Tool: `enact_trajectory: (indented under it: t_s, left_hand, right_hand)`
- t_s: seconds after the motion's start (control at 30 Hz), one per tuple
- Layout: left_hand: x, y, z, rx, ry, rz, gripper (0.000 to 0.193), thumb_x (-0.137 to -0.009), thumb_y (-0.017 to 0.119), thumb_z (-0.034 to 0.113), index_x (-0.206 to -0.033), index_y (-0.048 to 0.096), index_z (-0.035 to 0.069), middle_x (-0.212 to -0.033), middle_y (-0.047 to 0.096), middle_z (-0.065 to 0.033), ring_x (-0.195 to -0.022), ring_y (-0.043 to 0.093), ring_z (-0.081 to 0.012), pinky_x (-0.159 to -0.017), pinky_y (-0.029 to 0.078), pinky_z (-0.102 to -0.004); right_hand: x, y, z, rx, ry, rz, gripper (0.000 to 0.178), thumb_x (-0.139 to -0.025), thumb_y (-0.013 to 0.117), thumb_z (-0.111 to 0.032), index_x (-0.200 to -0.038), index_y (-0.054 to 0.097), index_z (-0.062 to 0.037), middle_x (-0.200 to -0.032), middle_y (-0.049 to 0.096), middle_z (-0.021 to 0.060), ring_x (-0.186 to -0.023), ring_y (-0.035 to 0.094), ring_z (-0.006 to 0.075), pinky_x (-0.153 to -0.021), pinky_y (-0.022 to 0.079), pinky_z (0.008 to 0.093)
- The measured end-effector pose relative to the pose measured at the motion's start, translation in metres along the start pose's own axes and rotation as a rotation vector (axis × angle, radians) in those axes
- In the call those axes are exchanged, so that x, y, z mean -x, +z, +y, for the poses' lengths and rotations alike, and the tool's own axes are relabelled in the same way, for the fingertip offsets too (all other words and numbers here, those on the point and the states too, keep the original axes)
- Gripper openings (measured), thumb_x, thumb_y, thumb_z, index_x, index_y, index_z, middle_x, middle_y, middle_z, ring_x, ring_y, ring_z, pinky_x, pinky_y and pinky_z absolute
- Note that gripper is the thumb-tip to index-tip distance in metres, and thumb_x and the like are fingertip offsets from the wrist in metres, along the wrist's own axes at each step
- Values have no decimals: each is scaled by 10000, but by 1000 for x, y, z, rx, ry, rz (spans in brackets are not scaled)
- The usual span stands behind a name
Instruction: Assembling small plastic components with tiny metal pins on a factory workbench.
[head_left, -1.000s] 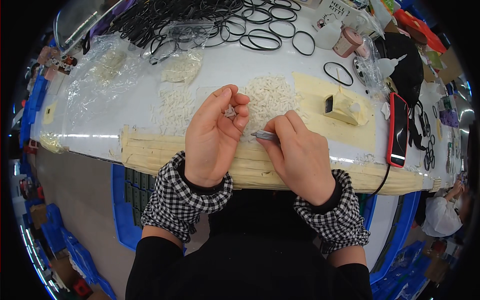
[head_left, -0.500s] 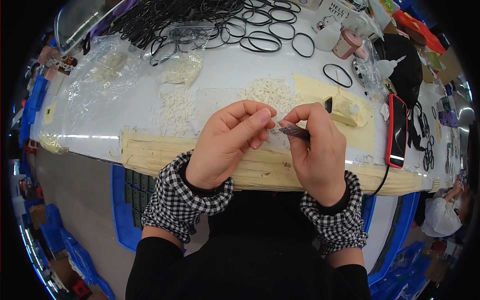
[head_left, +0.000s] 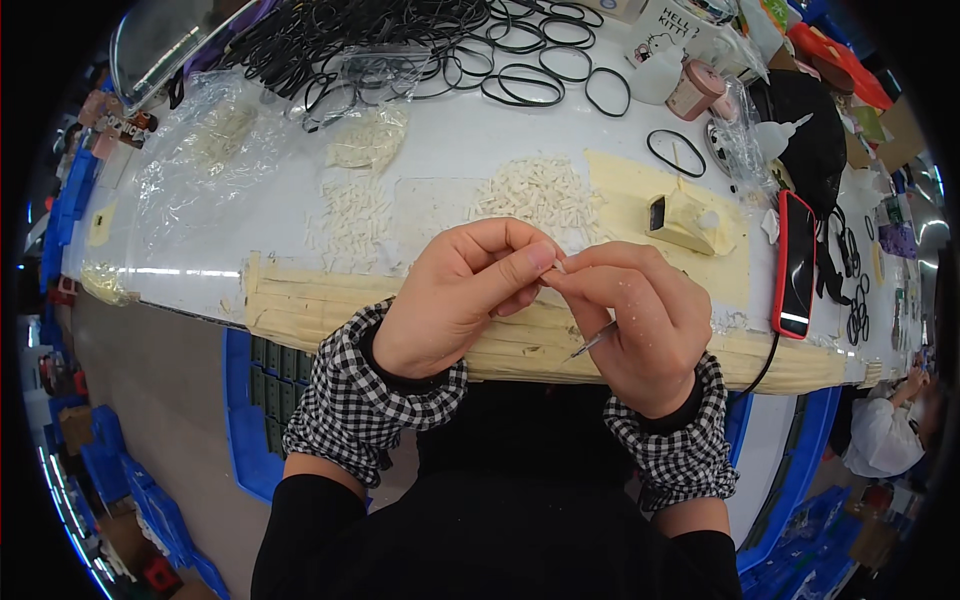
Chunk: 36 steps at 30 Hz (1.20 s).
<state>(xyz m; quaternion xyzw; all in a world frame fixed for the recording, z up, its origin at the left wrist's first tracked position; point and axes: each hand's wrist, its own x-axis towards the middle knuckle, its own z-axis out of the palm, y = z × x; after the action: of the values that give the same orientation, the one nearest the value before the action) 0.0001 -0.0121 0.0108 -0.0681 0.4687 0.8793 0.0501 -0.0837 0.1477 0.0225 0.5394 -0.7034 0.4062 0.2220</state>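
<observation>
My left hand [head_left: 465,290] is closed in a pinch, thumb against forefinger, above the table's front edge. At its fingertips a tiny white piece [head_left: 559,267] just shows, mostly hidden. My right hand [head_left: 640,315] meets it there, thumb and forefinger touching the same spot. Tucked under the right hand's curled fingers is a slim pointed metal tool [head_left: 592,342], its tip slanting down to the left; white specks dot that hand. Just beyond the hands lies a heap of small white pieces [head_left: 540,190], with a second, looser heap [head_left: 355,222] to its left.
A yellow-taped block [head_left: 685,222] stands right of the heaps, near a red-cased phone [head_left: 795,265]. Black rubber-like loops [head_left: 525,85] spread across the back. Clear plastic bags [head_left: 215,140] lie on the left. Tan tape covers the front edge [head_left: 300,305]. Blue crates [head_left: 245,430] sit below.
My right hand has moved in to meet the left fingertips. Its tool has swung from between thumb and forefinger to under the curled fingers, tip now pointing lower left. My left hand barely moved.
</observation>
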Motion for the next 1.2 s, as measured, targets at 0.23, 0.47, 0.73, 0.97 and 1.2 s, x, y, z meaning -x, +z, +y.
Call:
enact_trajectory:
  t_s: [0.23,0.47,0.73,0.97,1.2]
  left_hand:
    - [-1,0,-4,10,14,37,169,-972,538,201,-943,582,41,-809,548,23,-705,453,-37,-627,367,-165]
    - [0,-1,-3,8,28,-4,165,-974,534,196,-942,580,40,-812,547,18,-711,448,-42,-632,366,-168]
    - [-2,-2,-9,30,77,4,145,-956,567,150,-961,615,13,-795,564,25,-680,443,-24,-595,366,-164]
    - [0,-3,-7,10,66,-11,160,-961,560,189,-940,590,33,-818,548,19,-705,437,-40,-634,368,-174]
    - [0,-2,-5,-2,67,-17,164,-966,550,203,-919,578,48,-827,527,22,-704,415,-46,-633,349,-176]
  right_hand:
    - [-1,-3,-3,-134,182,-33,203,-778,728,-197,-854,618,-43,-727,581,51,-585,590,203,-493,459,279]
    - [2,-7,-1,98,313,-245,371,-781,713,-401,-751,536,-77,-650,517,39,-546,543,205,-462,411,307]
    - [3,-5,-2,139,320,-269,379,-806,682,-415,-716,513,-87,-610,486,28,-511,530,206,-442,396,312]
    - [3,-7,-3,148,317,-299,363,-823,667,-402,-712,516,-91,-597,463,35,-502,518,212,-435,384,324]
    - [3,-8,-4,110,323,-329,349,-825,669,-392,-712,523,-96,-595,469,34,-504,520,217,-438,386,327]
